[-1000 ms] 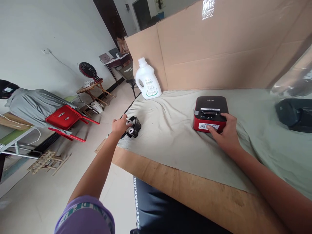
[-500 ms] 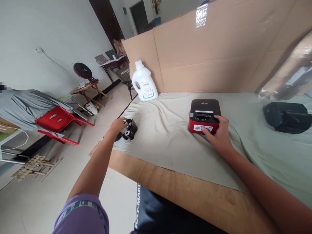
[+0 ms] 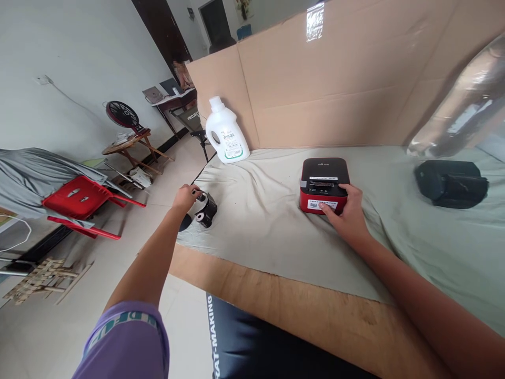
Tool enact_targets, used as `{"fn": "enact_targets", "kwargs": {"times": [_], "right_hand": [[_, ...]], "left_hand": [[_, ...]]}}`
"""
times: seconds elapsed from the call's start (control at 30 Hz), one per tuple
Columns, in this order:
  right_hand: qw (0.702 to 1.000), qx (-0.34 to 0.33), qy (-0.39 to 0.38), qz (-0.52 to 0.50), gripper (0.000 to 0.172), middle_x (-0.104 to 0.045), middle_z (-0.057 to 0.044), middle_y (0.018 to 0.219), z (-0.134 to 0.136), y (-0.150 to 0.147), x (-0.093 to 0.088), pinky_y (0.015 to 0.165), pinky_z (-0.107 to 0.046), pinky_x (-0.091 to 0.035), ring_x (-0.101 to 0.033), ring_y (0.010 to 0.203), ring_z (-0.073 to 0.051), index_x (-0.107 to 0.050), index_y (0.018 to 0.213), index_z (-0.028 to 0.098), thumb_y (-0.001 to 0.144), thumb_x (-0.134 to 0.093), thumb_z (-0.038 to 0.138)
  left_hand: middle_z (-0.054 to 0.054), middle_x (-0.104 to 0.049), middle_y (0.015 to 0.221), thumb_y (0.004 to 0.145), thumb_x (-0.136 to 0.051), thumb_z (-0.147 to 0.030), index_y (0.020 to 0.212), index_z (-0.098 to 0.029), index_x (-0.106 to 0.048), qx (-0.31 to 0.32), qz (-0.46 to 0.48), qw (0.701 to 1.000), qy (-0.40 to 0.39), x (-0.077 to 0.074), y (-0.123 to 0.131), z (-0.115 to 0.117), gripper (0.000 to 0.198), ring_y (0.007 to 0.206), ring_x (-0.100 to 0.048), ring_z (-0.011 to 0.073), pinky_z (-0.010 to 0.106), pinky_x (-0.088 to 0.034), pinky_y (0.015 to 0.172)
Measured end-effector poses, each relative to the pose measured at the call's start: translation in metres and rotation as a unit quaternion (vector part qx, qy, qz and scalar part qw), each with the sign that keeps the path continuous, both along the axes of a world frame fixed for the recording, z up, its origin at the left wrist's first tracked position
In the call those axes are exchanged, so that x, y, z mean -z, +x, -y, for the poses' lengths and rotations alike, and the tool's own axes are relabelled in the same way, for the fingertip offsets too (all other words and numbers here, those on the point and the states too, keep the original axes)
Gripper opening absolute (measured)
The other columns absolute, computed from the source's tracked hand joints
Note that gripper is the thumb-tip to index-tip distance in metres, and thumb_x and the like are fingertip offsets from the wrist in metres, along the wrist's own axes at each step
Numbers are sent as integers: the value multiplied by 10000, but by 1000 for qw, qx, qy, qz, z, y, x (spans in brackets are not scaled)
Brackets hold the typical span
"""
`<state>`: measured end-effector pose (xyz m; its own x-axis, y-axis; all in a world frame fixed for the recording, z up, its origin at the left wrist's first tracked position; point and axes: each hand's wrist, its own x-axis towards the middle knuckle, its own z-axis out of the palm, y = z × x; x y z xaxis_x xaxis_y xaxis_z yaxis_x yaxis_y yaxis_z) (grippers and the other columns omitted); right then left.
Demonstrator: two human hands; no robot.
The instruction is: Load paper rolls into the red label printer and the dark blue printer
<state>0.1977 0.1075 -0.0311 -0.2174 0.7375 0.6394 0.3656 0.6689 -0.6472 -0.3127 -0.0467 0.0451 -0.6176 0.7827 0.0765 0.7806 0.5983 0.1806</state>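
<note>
A red and black receipt printer [image 3: 325, 171], with a paper slot on top and a white label in front, sits on the cloth. My right hand [image 3: 347, 210] grips its near right corner, thumb on the front label and fingers on the upper edge. Far to the left, several small black rolls [image 3: 208, 208] with pale cores stand clustered near the table's edge. Over them, my left hand [image 3: 187, 197] is closed in a pinch at the upper left of the cluster. What its fingertips hold is too small to make out. A dark rounded object [image 3: 185, 223] lies under my left wrist.
Behind the rolls stands a white detergent bottle [image 3: 229, 131] against a tall cardboard panel [image 3: 315, 95]. To the right lie a black device [image 3: 450, 184] and a clear-wrapped package [image 3: 461, 105]. Bare wood [image 3: 276, 284] shows along the near table edge. A red stool [image 3: 79, 200] stands left.
The whole view has shifted slightly, so things appear further left. My left hand has drawn back a little from the rolls, uncovering more of them. My right hand keeps its hold on the printer.
</note>
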Motion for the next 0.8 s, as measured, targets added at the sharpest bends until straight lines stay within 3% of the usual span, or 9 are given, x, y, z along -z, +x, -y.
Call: {"fn": "enact_targets", "kwargs": {"times": [0.2,0.33,0.5,0.73,0.8], "right_hand": [[1000,-5,12,-3,650,-451,-163,1371,-2,0,2,1089,-607,-415,-456,1326,-351,-398,1357,240,821,-714,430],[1000,-9,15,1,636,-442,-160,1373,-2,1,3,1084,-616,-418,-453,1330,-354,-398,1362,243,829,-707,401],[1000,-6,-6,-1,633,-428,-165,1384,1,1,0,1078,-602,-432,-469,1318,-347,-402,1357,246,828,-711,407],[1000,-4,-16,-2,638,-426,-167,1396,4,0,-3,1056,-593,-456,-490,1301,-346,-397,1361,251,829,-710,413],[1000,0,-24,1,643,-424,-160,1401,4,0,-3,1046,-579,-470,-509,1279,-337,-394,1361,259,826,-711,419]], "left_hand": [[86,-649,1220,796,-581,-306,1209,-242,-700,18,24,998,-53,0,-8,0,435,730,-686,164,268,-530,786],[50,-711,1072,768,-525,-244,1253,-259,-668,41,40,995,-81,-3,-15,-1,505,761,-698,181,261,-521,809],[42,-739,937,858,-494,-385,1270,-285,-633,73,-18,987,-145,-8,-21,-4,446,830,-701,221,286,-499,821],[161,-734,888,902,-385,-653,1064,-182,-665,-6,-72,980,-185,-5,-10,-13,571,979,-683,331,347,-499,780],[162,-736,924,889,-394,-683,1120,-178,-648,-16,-52,984,-171,-4,-6,-12,610,964,-687,328,347,-506,778]]}}
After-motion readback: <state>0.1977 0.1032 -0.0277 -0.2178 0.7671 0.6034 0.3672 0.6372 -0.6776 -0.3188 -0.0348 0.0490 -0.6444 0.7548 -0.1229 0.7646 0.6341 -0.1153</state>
